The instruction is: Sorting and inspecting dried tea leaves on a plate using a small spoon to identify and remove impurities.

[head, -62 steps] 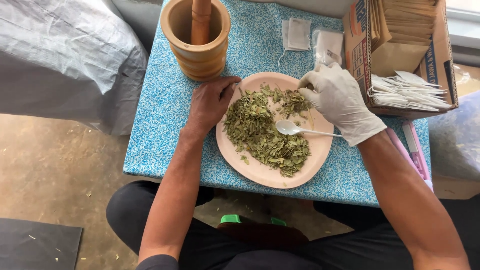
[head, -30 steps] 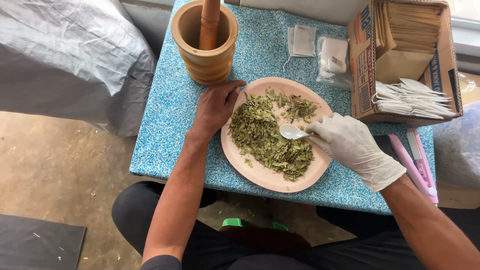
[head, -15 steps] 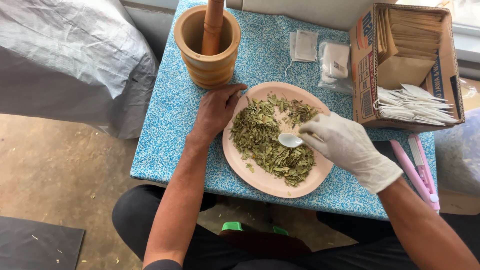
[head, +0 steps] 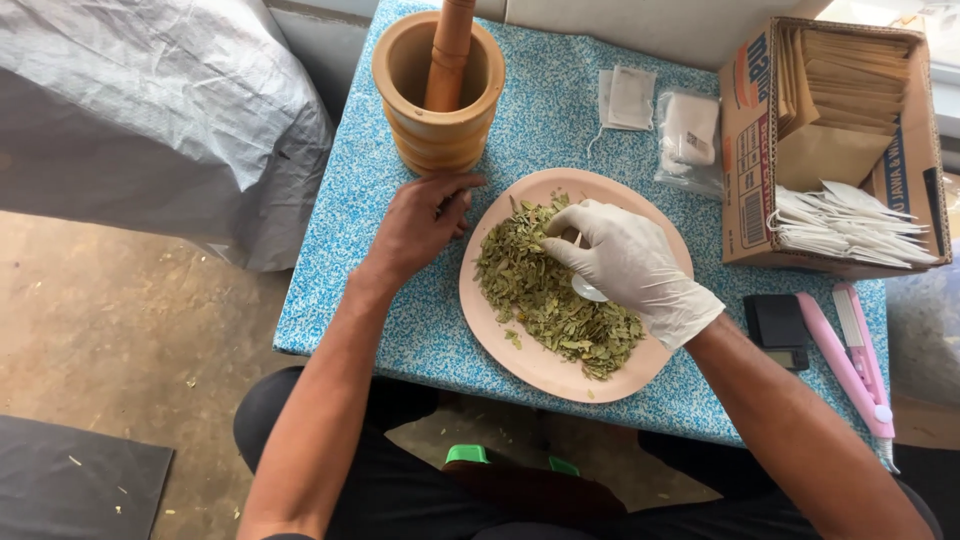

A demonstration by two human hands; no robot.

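A pink oval plate [head: 548, 372] on the blue speckled table [head: 345, 260] holds a heap of dried green leaves [head: 525, 285]. My right hand [head: 625, 262], in a white glove, hovers over the middle of the plate with its fingers in the leaves. It grips a white plastic spoon [head: 587, 291], whose bowl shows under the palm. My bare left hand [head: 422, 225] rests on the table beside the plate's left rim, fingers loosely curled and holding nothing.
A wooden mortar [head: 438, 110] with a pestle [head: 449, 50] stands behind my left hand. At the right are a cardboard box [head: 752, 150] of white tea bags [head: 850, 225], a plastic packet [head: 690, 135], a black scale [head: 778, 322] and a pink sealer [head: 858, 352]. Grey sheeting [head: 150, 110] lies left.
My right hand left the leaves at the plate's far edge, picked up the spoon from the plate and moved left with it over the heap. My left hand stayed at the rim.
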